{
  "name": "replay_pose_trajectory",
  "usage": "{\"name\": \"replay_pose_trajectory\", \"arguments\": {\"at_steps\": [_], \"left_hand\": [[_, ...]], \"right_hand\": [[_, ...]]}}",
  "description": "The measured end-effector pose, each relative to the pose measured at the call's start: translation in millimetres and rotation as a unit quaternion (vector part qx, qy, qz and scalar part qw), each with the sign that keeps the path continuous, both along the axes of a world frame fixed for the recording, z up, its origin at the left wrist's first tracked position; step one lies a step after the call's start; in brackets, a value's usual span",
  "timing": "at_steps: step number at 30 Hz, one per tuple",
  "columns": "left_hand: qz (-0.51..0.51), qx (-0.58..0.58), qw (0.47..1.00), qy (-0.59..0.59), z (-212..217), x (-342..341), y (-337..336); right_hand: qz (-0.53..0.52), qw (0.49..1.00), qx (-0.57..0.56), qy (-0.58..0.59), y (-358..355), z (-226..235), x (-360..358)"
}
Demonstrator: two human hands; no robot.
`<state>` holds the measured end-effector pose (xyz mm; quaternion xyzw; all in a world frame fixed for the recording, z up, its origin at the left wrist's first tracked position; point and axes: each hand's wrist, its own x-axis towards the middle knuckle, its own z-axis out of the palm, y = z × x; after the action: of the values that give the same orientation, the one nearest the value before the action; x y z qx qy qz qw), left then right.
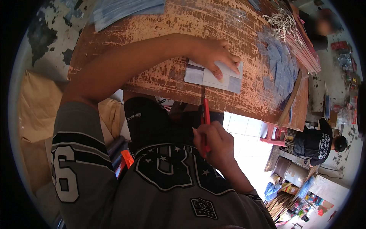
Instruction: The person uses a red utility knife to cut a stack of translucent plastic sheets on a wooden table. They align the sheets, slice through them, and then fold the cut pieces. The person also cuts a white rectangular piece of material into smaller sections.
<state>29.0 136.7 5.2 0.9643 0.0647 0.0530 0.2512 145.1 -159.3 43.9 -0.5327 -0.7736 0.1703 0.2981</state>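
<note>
Thumb and fingers of the left hand [211, 53] are spread, pressed down on a white card [214, 80]; beneath it a blue piece [195, 75] is pinned near the table's [156, 65] close edge. Up from below, a red tool [207, 112] is gripped in the curled fingers of the right hand [217, 143], its dark blade pointed at the piece's near edge; whether contact is made cannot be told. The piece is lined up under the card, it seems, and no finished cut can be made out. Farther out, blue strips [280, 63] are heaped to the right, perhaps work done or offcuts, while blue sheets [127, 11] are left lying at the far left, seemingly uncut.
</note>
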Motion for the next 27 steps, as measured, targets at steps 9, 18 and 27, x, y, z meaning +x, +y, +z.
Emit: {"name": "replay_pose_trajectory", "arguments": {"at_steps": [9, 18, 27], "left_hand": [[-0.015, 0.021, 1.0, 0.001, -2.2, -0.8, 0.0], [-0.028, 0.051, 0.998, -0.018, -4.2, -2.0, 3.4], [-0.017, 0.043, 0.999, -0.003, 7.3, -6.3, -4.3]], "right_hand": [[0.078, 0.984, 0.139, 0.073, -20.4, 8.8, 44.8], [0.057, 0.952, -0.043, 0.299, 10.8, -20.1, 118.6], [0.126, 0.788, -0.047, 0.601, 50.8, -6.1, 139.3]]}}
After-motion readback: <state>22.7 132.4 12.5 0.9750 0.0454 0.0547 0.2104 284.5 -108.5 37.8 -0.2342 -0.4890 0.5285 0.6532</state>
